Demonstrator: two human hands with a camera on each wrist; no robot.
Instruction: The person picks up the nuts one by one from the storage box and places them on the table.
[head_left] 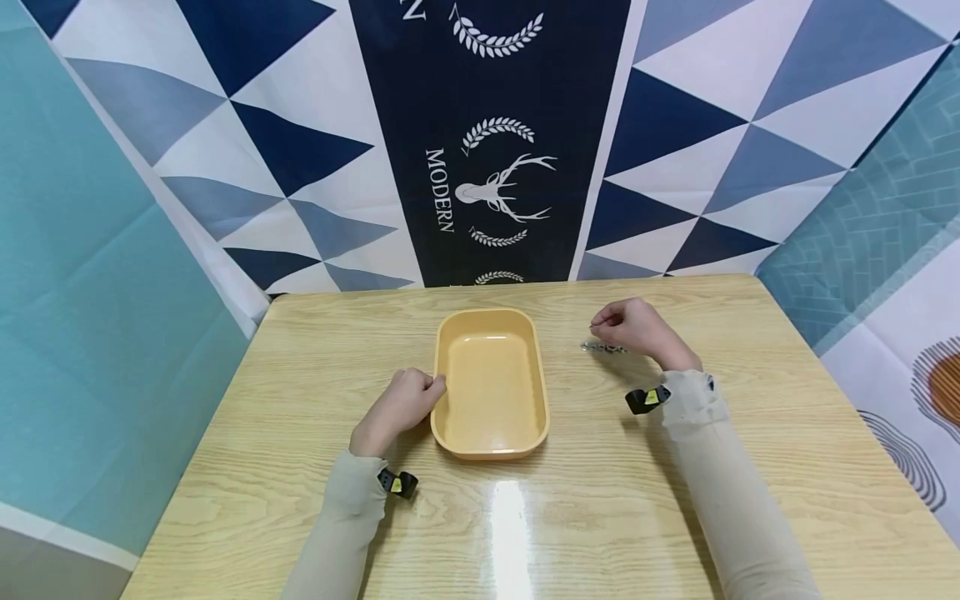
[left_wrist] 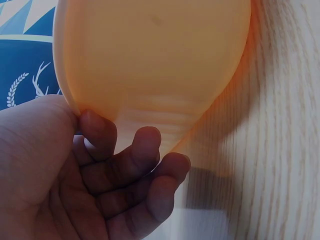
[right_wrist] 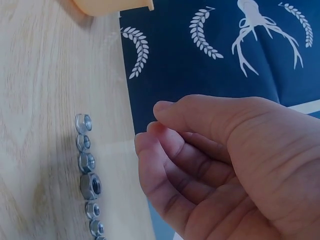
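Observation:
A yellow-orange plastic tray [head_left: 491,400] with rounded corners stands on the table. My left hand [head_left: 401,408] grips its left wall, the thumb [left_wrist: 97,132] at the rim and the other fingers bent against the outside. To the right of the tray, several metal nuts [right_wrist: 90,186] lie in a single row on the wood, in different sizes. Over that row hovers my right hand [head_left: 633,325], thumb and forefinger brought together at the tips. No nut shows at these fingertips [right_wrist: 165,107] in the right wrist view; I cannot tell whether something small is pinched there.
The light wooden table [head_left: 300,500] ends at a back edge behind the tray. A patterned cloth [head_left: 495,150] with a deer head hangs beyond it. Blue-green cloth panels [head_left: 97,292] flank both sides. Each wrist wears a small black camera [head_left: 647,400].

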